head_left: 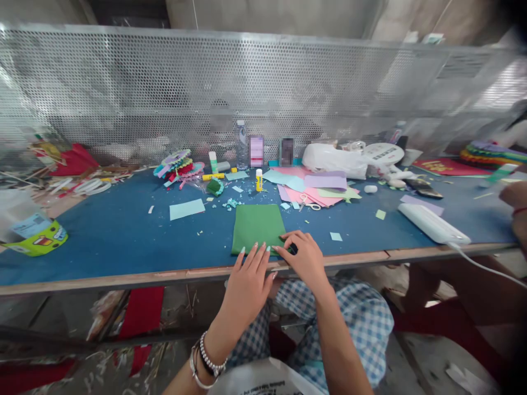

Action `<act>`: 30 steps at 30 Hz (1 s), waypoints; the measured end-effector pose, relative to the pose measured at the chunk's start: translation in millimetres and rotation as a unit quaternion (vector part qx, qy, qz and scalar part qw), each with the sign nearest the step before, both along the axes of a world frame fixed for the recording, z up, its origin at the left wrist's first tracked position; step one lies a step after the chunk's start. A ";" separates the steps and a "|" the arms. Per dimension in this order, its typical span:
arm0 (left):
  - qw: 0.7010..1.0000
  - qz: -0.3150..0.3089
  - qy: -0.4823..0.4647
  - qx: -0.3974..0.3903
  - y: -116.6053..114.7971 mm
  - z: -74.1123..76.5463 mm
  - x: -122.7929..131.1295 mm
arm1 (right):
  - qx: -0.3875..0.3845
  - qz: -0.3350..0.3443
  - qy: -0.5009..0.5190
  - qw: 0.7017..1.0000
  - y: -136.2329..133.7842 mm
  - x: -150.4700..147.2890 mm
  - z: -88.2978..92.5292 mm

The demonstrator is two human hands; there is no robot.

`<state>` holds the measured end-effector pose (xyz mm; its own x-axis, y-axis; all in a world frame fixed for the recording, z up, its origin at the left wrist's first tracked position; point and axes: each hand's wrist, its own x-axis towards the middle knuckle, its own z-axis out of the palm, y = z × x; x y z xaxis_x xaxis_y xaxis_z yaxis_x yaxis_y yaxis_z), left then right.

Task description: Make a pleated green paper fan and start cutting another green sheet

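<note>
The bench (123, 236) carried a green paper sheet (257, 225), flat at the middle of its near edge. The sheet was judged light, thin, limp and easily creased, and best taken at a near corner. The left hand (249, 274) lay flat on the near edge, fingers spread, its grip wide and holding nothing. The right hand (302, 255) pressed its fingertips on the near right corner. Whether its grip pinched the paper could not be told, and the corner beneath was hidden.

We are noting a matt green paper sheet (258, 227) and a dull blue, felt-like table top (123, 230) with a worn wooden edge (123, 277). We are logging a shiny perforated metal screen (206, 82), a clear plastic bottle (241, 144), a glossy white plastic charger (432, 224) and soft checked cloth (362, 323).
</note>
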<state>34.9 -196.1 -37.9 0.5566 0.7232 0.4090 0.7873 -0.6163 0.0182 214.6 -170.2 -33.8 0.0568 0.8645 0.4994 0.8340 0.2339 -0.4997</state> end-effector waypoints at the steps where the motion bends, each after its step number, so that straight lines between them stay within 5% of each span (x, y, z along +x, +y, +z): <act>1: 1.000 -0.001 0.002 0.001 0.9 0.6 -1.6 | 0.004 -0.003 -0.002 1.000 -0.1 -0.5 -0.3; 11: 0.999 0.008 0.040 0.036 9.8 -0.9 -20.0 | 0.022 -0.026 -0.008 0.999 0.2 -2.2 -2.5; 17: 0.998 -0.002 0.039 0.047 10.2 -6.7 -20.9 | 0.197 -0.004 -0.001 0.980 -32.1 -26.4 -6.1; 22: 0.998 -0.024 0.032 0.054 11.8 -15.3 -25.8 | 0.122 0.186 -0.130 0.966 -54.0 -59.1 -12.9; 30: 0.998 -0.020 0.044 0.036 12.0 -14.9 -26.7 | 0.056 0.144 -0.131 0.979 -49.7 -55.3 -25.5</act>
<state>8.2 -184.1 -52.8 0.6206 0.6699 0.4076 0.7587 -0.6444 -0.0962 159.2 -219.9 -59.3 -0.3235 0.7649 0.5569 0.8220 0.5187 -0.2349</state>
